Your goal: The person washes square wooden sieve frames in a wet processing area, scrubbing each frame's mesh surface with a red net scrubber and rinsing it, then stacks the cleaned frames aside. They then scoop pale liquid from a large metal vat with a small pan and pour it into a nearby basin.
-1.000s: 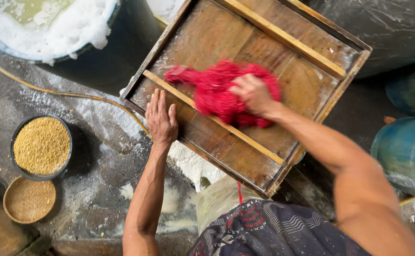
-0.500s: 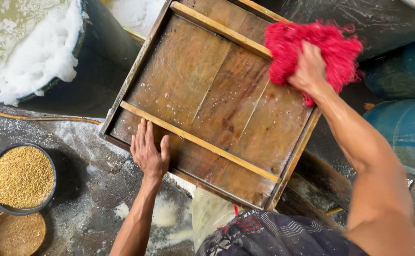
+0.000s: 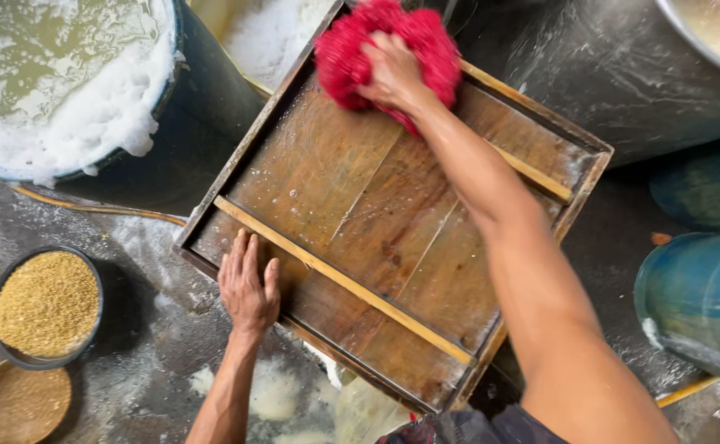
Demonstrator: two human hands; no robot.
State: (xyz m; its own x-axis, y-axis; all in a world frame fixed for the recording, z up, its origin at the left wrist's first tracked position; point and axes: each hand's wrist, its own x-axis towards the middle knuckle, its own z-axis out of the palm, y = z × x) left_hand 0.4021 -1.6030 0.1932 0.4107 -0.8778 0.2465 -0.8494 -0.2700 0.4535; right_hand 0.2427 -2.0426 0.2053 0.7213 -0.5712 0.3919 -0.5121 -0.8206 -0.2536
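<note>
Tray: wet wooden tray [image 3: 351,214], centre frame, tilted
Right hand [image 3: 391,72]: clenched on red scrubber [image 3: 351,51], upper centre
Left hand [image 3: 248,284]: flat, bracing lower rim
Risk: soapy rim may slip

A bright red, shaggy scrubbing cloth [image 3: 384,41] sits at the top centre of the frame on a wet, dark brown wooden tray [image 3: 360,214] crossed by two pale yellow-tan slats [image 3: 339,279]. In the upper left, a dark blue tub [image 3: 199,107] holds greenish-yellow water edged with white foam [image 3: 121,107], and at the right edge stands a teal-blue barrel [image 3: 705,296]. In the lower left, a black bowl [image 3: 95,284] holds golden-yellow grains [image 3: 45,302] above a tan-brown round basket [image 3: 18,407], all on dark grey ground [image 3: 129,386] flecked with white suds.
</note>
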